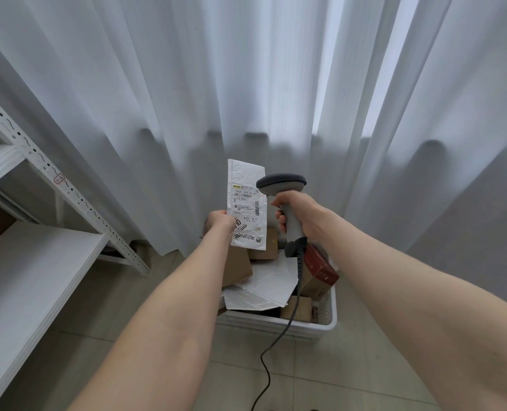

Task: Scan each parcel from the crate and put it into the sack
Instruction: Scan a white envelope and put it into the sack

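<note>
The person's left hand (220, 222) holds a white flat padded mailer with a printed label (246, 200) upright in the air above the white plastic crate (278, 326). It pinches the lower left edge of the mailer. The right hand (301, 216) has its fingers (281, 223) curled round the handle of a grey handheld barcode scanner (281, 183). The head of the scanner is just beside the right edge of the mailer, near the height of the barcodes.

I think the step in hand is the scan itself. To do it well, the scanner should probably turn more toward the label and draw back a little, so that one whole barcode is in front of it. The left hand should keep the soft mailer flat and keep its thumb away from the printed codes.

Several things I cannot see. The sack is nowhere in view. The window of the scanner faces away, and no light falls on the label, so I cannot tell if it is reading. The left fingers are mostly hidden behind the mailer. The forearms cover part of the crate, where brown cardboard boxes (237, 266) and white mailers lie. The label print is too small to read.
</note>
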Demonstrator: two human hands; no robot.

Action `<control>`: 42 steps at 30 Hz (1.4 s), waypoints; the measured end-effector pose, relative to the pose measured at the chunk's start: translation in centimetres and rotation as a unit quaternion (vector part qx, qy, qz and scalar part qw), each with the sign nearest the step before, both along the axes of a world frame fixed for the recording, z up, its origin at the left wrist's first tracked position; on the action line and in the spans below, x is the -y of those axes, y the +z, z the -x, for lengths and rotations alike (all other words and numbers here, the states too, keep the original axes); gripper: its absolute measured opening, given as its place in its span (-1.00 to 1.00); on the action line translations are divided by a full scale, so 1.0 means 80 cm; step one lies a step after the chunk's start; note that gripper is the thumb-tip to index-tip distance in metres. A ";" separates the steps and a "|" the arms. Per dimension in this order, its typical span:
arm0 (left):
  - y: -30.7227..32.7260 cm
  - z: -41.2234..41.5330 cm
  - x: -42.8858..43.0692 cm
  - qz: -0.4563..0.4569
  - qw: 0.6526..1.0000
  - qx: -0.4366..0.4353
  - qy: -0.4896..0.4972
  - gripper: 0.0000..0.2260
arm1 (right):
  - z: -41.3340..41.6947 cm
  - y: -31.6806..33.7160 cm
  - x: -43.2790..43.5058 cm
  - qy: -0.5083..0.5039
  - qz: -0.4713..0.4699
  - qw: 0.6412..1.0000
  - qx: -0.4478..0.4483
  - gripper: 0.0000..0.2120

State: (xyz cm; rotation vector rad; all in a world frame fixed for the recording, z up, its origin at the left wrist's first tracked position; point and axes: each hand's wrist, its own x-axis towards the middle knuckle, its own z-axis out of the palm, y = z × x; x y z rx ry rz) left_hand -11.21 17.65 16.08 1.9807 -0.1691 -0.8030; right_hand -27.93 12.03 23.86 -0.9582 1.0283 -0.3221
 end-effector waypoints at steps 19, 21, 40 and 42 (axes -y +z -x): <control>0.029 -0.056 -0.113 0.015 0.999 -0.047 0.003 -0.81 | -0.080 -0.045 -0.074 -0.079 -0.072 0.994 0.017 -0.95; 0.039 -0.052 -0.140 0.008 0.999 -0.040 0.014 -0.73 | -0.083 -0.048 -0.090 -0.057 -0.076 0.995 0.022 -0.91; 0.069 0.038 -0.536 0.037 0.962 0.007 0.270 -0.71 | -0.081 -0.051 -0.420 0.204 -0.160 0.964 0.063 -0.66; 0.066 0.039 -0.590 0.039 0.952 0.016 0.304 -0.68 | -0.093 -0.053 -0.470 0.232 -0.156 0.959 0.053 -0.66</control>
